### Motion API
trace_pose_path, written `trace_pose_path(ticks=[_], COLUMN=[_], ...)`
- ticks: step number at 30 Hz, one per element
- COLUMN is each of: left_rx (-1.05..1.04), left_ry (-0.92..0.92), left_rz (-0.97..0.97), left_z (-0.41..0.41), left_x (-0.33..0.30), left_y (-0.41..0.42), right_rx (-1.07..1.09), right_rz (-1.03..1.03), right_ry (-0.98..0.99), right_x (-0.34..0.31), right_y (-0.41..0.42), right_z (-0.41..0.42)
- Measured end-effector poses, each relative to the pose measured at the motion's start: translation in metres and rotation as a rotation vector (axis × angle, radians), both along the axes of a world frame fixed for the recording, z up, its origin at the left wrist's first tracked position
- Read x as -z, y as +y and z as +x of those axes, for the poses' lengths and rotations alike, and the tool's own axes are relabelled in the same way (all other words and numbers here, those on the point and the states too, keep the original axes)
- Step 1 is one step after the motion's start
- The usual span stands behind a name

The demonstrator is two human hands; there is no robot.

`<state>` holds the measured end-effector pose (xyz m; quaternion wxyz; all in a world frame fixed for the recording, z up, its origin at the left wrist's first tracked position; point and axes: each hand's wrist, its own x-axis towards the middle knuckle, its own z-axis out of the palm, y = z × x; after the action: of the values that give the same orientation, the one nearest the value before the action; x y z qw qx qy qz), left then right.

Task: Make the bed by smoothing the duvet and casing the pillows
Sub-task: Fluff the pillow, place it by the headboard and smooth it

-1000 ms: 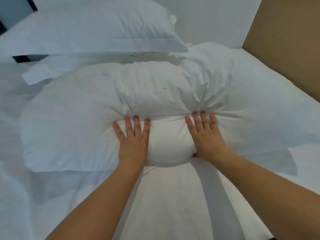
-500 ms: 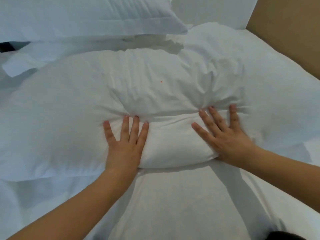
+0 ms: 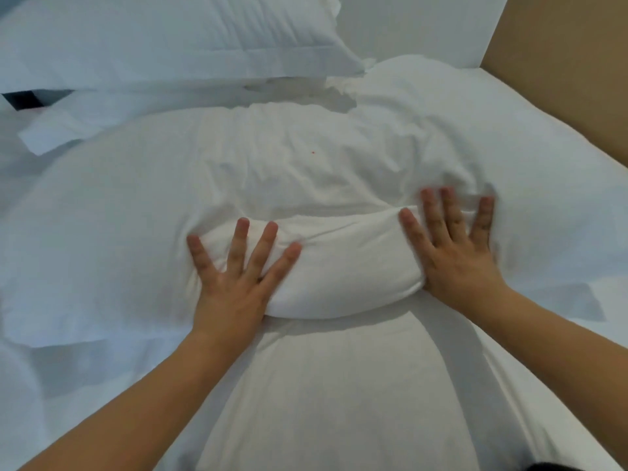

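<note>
Nearest to me, my two bare forearms reach out over the smooth white duvet (image 3: 339, 396) that covers the bed. My left hand (image 3: 234, 283) lies flat with its fingers straight and spread, pressing down on the near left part of the big white cased pillow (image 3: 306, 185); it grips nothing. My right hand (image 3: 455, 256) is just as flat, fingers splayed wide, pressing on the near right part of the same pillow, and it holds nothing either. Between my hands the pillow's near edge bulges up in a rounded roll, and the cloth beyond my fingertips is creased and wrinkled. The pillow lies crosswise on the bed, stretching well to the left and right of my hands. Farther off, at the far left, a second white pillow with a flat stitched border (image 3: 163, 42) lies partly over the first one's far edge. At the far right stands a tan panel (image 3: 564, 62), next to a white wall (image 3: 424, 25).
</note>
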<state>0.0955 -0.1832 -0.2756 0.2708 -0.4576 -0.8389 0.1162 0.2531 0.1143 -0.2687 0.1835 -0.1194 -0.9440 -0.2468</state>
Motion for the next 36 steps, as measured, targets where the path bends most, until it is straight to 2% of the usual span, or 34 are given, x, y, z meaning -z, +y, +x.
trace_pose_path(ticks=[9, 14, 22, 28, 32, 34, 36], left_rx=[-0.140, -0.225, -0.117, -0.104, -0.142, -0.205, -0.236], left_ry=[-0.154, -0.213, -0.212, -0.277, -0.403, -0.527, -0.531], left_rz=[0.040, 0.129, 0.227, 0.216, 0.126, 0.108, 0.112], left_z=[-0.039, -0.057, -0.063, -0.068, -0.067, -0.051, -0.037], left_x=[0.014, 0.030, 0.042, 0.039, 0.012, -0.034, -0.081], left_y=[0.042, 0.065, 0.075, 0.078, 0.083, 0.075, 0.063], right_rx=[0.069, 0.061, -0.011, 0.003, 0.086, 0.099, 0.112], right_rz=[-0.186, -0.231, -0.303, -0.404, -0.490, -0.439, -0.389], right_ry=[-0.030, 0.032, 0.174, 0.052, -0.135, -0.194, -0.206], right_x=[0.018, 0.034, 0.056, 0.044, 0.000, -0.040, -0.091], right_y=[0.021, 0.024, 0.031, 0.027, 0.016, 0.011, 0.005], right_z=[-0.045, -0.069, -0.094, -0.100, -0.093, -0.073, -0.049])
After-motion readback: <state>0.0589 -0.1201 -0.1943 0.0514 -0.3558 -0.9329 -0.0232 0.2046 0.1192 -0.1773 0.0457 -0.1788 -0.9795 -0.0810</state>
